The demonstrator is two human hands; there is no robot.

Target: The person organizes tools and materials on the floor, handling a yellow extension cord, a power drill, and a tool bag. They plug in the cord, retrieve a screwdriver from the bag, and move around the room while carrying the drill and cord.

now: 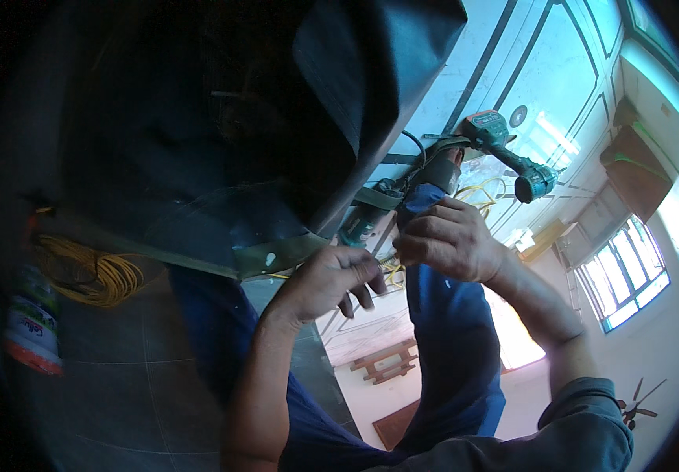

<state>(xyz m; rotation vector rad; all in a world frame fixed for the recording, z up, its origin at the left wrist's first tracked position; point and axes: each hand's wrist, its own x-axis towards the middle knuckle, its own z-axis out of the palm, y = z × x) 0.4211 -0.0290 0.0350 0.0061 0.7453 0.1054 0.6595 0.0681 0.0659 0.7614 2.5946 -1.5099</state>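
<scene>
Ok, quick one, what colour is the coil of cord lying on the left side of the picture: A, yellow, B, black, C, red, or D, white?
A: the coil of cord on the left is plainly yellow, lying next to the green strap that runs toward the left hand; the right hand is further right, by the blue cloth.

Room under renovation: cordless drill point(512, 157), coiled yellow cable point(92, 275), barred window point(623, 271), bare tiled floor point(119, 370).

Teal drill point(505, 153), yellow cord point(92, 271), blue trousers point(450, 346)
</scene>
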